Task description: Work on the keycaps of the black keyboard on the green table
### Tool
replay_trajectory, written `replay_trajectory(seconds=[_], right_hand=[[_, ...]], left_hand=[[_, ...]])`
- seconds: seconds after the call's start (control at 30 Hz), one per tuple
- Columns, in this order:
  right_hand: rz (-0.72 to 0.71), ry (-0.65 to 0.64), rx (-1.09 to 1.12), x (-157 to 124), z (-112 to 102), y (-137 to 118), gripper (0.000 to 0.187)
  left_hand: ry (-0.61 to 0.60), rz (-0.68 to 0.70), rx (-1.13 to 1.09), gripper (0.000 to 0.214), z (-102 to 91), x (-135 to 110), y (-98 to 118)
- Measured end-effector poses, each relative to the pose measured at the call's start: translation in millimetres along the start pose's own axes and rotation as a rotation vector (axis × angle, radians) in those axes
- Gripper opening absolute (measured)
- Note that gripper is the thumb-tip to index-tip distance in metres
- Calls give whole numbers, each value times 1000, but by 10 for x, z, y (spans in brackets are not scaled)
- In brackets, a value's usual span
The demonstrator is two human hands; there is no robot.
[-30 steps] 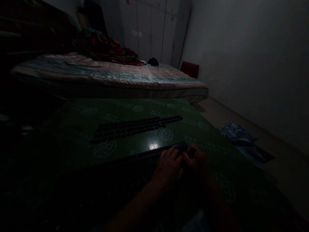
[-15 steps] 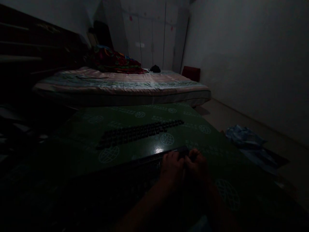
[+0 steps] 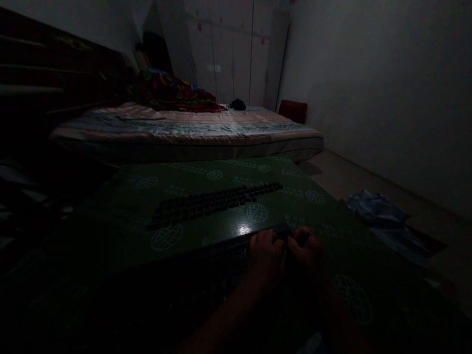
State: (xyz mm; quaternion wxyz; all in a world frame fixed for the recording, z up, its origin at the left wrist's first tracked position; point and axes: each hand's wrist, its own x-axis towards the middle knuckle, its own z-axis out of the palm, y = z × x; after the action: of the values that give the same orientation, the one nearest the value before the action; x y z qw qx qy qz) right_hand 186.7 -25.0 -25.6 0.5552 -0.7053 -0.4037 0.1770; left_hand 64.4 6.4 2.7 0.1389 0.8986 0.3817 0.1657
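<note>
The room is very dark. My left hand [image 3: 266,254] and my right hand [image 3: 306,251] rest close together at the right end of a dark keyboard frame [image 3: 221,246] lying on a green table [image 3: 324,216] printed with globe marks. Both hands have their fingers curled down onto the frame's right end. Whether anything small sits between the fingers is hidden by the dark. Rows of loose black keycaps [image 3: 214,201] lie laid out on the table beyond the frame, out of reach of both hands.
A bed [image 3: 191,132] with a striped sheet and a bundle of red cloth [image 3: 173,93] stands behind the table. A blue cloth heap [image 3: 376,211] lies on the floor at the right. White wardrobe doors [image 3: 232,49] fill the back wall.
The view has tilted down a little and shifted right. My two hands have drawn closer together at the frame's right end.
</note>
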Motion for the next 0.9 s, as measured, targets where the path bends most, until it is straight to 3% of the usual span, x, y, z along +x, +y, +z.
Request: replay_trajectory(seconds=[0.33, 0.63, 0.77, 0.9], right_hand=[[-23, -59, 110, -96, -52, -82, 27], [-2, 118, 217, -149, -67, -327, 31], [-68, 109, 109, -150, -101, -448, 28], [-126, -6, -48, -121, -119, -493, 22]], left_hand=[[11, -20, -145, 16, -41, -5, -3], [-6, -219, -750, 21, -201, 84, -72], [52, -343, -948, 17, -270, 123, -144], [154, -432, -1152, 24, -337, 153, -198]])
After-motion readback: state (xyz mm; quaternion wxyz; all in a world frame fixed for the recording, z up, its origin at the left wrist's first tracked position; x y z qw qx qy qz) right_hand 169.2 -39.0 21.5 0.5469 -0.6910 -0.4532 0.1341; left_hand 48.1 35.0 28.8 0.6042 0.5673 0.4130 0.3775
